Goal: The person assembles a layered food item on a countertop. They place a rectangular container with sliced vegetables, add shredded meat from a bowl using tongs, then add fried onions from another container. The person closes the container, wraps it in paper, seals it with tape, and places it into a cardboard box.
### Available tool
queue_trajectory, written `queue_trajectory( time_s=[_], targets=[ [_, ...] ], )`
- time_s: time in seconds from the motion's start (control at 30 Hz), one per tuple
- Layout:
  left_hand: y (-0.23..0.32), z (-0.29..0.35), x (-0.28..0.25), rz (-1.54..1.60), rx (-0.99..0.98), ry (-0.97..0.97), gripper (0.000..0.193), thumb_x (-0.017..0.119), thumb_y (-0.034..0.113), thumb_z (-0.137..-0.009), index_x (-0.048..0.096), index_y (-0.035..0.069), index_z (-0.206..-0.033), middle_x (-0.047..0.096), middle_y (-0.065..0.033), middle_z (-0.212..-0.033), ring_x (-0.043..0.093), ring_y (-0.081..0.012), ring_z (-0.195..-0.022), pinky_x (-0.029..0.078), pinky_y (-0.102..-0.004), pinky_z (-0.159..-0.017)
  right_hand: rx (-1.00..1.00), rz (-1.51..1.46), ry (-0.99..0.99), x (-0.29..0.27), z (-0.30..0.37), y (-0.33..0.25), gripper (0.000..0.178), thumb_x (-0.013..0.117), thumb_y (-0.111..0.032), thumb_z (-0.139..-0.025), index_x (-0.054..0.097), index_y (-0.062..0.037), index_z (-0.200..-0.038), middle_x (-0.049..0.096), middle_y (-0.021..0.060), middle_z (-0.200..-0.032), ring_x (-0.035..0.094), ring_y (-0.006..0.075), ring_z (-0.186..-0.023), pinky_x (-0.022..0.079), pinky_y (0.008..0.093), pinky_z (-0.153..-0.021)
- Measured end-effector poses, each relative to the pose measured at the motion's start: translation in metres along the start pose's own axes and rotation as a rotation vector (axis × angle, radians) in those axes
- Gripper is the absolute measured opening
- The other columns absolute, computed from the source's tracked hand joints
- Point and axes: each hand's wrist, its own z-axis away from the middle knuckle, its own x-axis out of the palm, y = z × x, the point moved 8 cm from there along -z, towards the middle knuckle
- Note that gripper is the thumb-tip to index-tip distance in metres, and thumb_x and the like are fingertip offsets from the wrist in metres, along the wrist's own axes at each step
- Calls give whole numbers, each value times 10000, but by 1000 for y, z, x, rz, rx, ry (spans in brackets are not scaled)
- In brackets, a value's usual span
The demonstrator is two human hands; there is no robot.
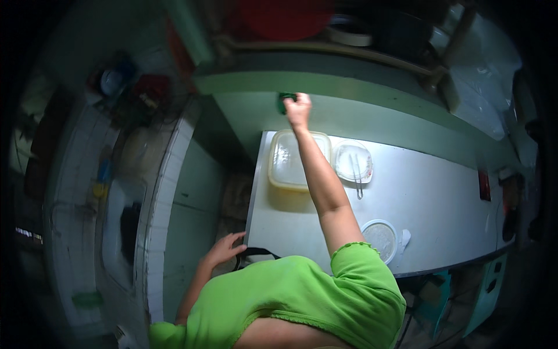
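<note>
My right hand (pixel 299 111) is stretched far forward, beyond the back of the white table, up by the pale green wall. Its fingers are closed around a small dark green object (pixel 285 102), whose kind I cannot make out. Below that forearm sits a large yellowish plastic box with a translucent lid (pixel 286 160). A white plate (pixel 347 157) is to the right of the arm, with metal tongs (pixel 358 180) lying across it. Low on the left, my left hand (pixel 225 249) has its fingers apart, the tips beside the table's left edge. It holds nothing.
The white table (pixel 279 224) also bears a round lidded tub (pixel 381 239) near my right elbow. Above the far side runs a green ledge (pixel 372 87) with shelves of pots and a red basin (pixel 285 17). To the left stands a tiled counter with a sink (pixel 125 227).
</note>
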Motion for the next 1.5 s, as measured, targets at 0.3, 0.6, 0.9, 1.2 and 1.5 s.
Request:
queue_trajectory(
  time_s=[0.3, 0.6, 0.9, 1.2, 1.5],
  targets=[
    [-60, 60, 24, 62, -53, 66, 600, 612, 432, -886, 474, 106, -1369, 565, -211, -1219, 547, -357, -1140, 438, -407, -973, 1058, -340, -936, 192, 333, -30, 272, 647, 4, -817, 563, -20, -1076, 617, 105, -992, 606, 210, -935, 510, 371, -819],
    [-208, 152, 52, 450, -74, 344, 605, 633, 394, -890, 474, 51, -1362, 526, -187, -1335, 540, -317, -1193, 421, -394, -1014, 1552, -987, -1306, 322, 530, -151, 328, 472, -185, -867, 551, -13, -1135, 591, 162, -1057, 587, 332, -964, 486, 518, -863],
    [-470, 341, 168, 862, -789, 362, 559, 602, 442, -898, 523, 73, -1309, 587, -119, -1219, 581, -251, -1079, 467, -388, -928, 1214, -730, -804, 645, 513, -108, 241, 695, -161, -815, 608, -10, -981, 578, 118, -947, 563, 263, -961, 518, 436, -782],
    [-458, 444, 319, 1293, -1138, 455, 475, 570, 419, -906, 575, 87, -1245, 641, -71, -1104, 613, -221, -955, 499, -380, -835, 1245, -784, -1257, 674, 588, -185, 461, 627, -222, -896, 448, -35, -1278, 545, 179, -1131, 584, 325, -975, 443, 594, -926],
    [-431, 429, 252, 1292, -935, 366, 407, 539, 397, -915, 626, 101, -1181, 695, -24, -989, 646, -191, -830, 531, -372, -743, 404, -749, -2013, 502, 749, -447, 169, 557, -144, -961, 602, -13, -865, 592, 58, -681, 591, 153, -619, 542, 334, -729]
  ],
)
